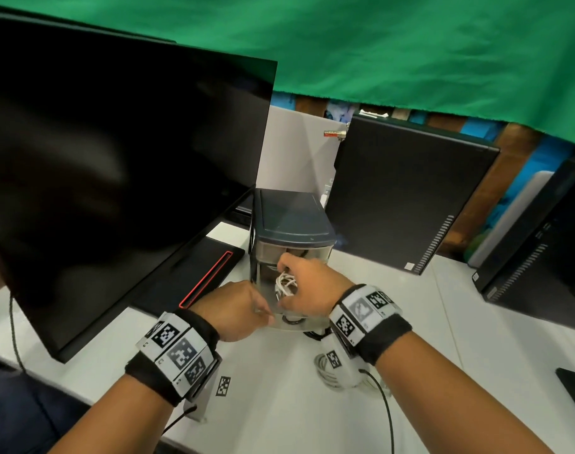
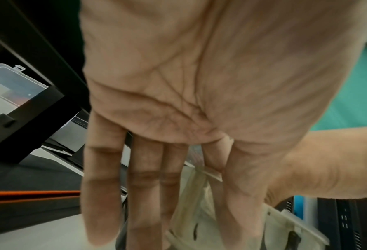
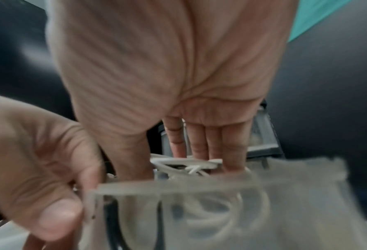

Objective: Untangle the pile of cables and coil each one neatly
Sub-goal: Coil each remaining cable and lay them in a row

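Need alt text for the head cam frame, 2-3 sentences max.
Seen from above, the right hand holds a bundle of white cable in the open clear drawer of a small dark-topped drawer unit, while the left hand grips the drawer's front edge. A black monitor stands left, a coiled white cable lies on the white desk.

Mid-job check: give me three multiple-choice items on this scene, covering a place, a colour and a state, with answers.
1. Where does the drawer unit stand?
A) between monitor and computer tower
B) on the floor
C) on top of the tower

2. What colour is the cable bundle in the right hand?
A) red
B) white
C) green

3. The translucent drawer is:
A) shut
B) pulled out
C) upside down

Answers:
1. A, monitor and tower flank it.
2. B, white loops show between the fingers.
3. B, the left hand pinches its protruding front edge.
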{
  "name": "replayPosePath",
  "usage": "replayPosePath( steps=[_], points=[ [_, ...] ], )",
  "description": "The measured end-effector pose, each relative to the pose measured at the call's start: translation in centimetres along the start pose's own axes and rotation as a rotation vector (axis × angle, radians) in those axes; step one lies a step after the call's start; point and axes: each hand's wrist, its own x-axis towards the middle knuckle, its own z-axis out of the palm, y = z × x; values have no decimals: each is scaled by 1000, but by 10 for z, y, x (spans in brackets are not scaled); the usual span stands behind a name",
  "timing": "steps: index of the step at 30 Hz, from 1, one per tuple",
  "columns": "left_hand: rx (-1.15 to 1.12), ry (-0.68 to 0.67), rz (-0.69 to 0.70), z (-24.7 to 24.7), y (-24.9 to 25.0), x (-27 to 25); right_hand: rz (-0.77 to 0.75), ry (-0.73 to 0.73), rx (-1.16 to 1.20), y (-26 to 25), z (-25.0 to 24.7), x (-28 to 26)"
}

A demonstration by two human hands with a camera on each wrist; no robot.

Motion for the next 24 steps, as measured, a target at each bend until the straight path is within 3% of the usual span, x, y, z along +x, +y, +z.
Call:
replayPosePath(
  steps=[7,11,16,21,24],
  points=[
    [-6,20,-2,1,-1,2,-42,166,-99,10,14,-14],
    [-27,42,-3,2,-1,2,24,301,-164,10,17,-21],
    [-24,36,-12,5,3,2,105,156,-108,6,9,-17],
    [-35,44,-7,7,6,1,70,234,-159,2,5,-8],
    [-17,30,-18,7,6,1,57,157,-117,2,13,-13]
  ],
)
